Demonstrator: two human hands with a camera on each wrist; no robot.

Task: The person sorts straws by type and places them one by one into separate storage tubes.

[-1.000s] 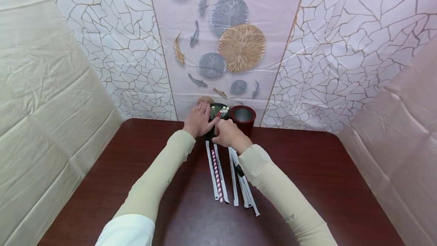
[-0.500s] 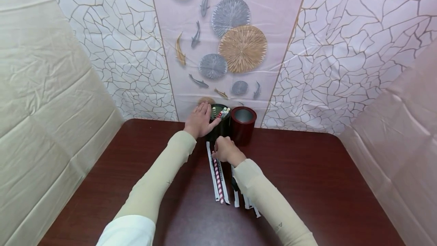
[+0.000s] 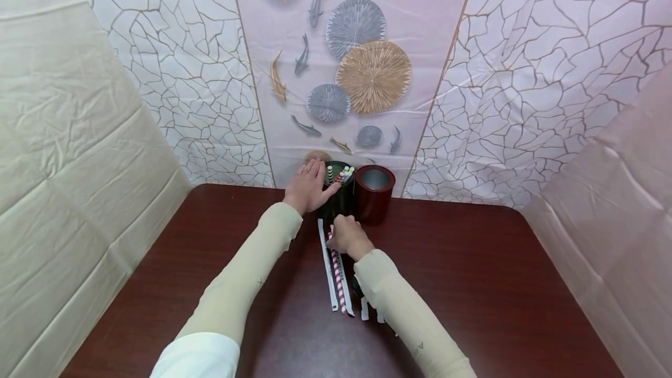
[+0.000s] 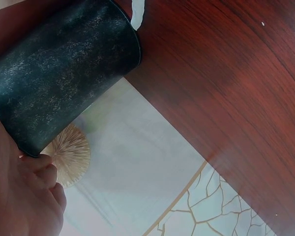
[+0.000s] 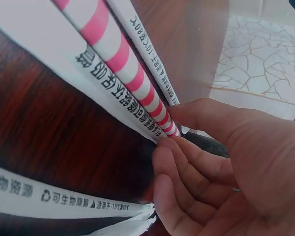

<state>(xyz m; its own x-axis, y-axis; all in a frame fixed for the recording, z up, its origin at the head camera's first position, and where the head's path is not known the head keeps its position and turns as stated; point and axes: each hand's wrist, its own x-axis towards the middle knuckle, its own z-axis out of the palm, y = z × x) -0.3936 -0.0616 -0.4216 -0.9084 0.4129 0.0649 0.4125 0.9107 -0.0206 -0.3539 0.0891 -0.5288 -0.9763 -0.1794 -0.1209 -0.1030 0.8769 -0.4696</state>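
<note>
My left hand (image 3: pixel 307 186) rests against the near-black cylindrical holder (image 3: pixel 341 203), fingers at its left side and thumb across its front rim. The holder's dark mottled wall (image 4: pixel 64 69) fills the upper left of the left wrist view. Several straws (image 3: pixel 346 174) stand inside it. In front of it, my right hand (image 3: pixel 349 237) pinches the far end of a pink-and-white striped straw (image 3: pixel 340 287) lying lengthwise on the table. In the right wrist view, my thumb and fingertips meet at the end of this striped straw (image 5: pixel 120 56), between two straws in printed white paper.
A dark red cylindrical holder (image 3: pixel 374 206) stands to the right of the black one. One paper-wrapped straw (image 3: pixel 326 267) lies left of the striped straw. More wrapped straws (image 3: pixel 364 310) lie partly under my right sleeve. A patterned cloth (image 3: pixel 294 150) hangs behind the table.
My right hand has drawn back from the black holder's front to the striped straw's far end and now pinches it. My left hand stays at the holder.
</note>
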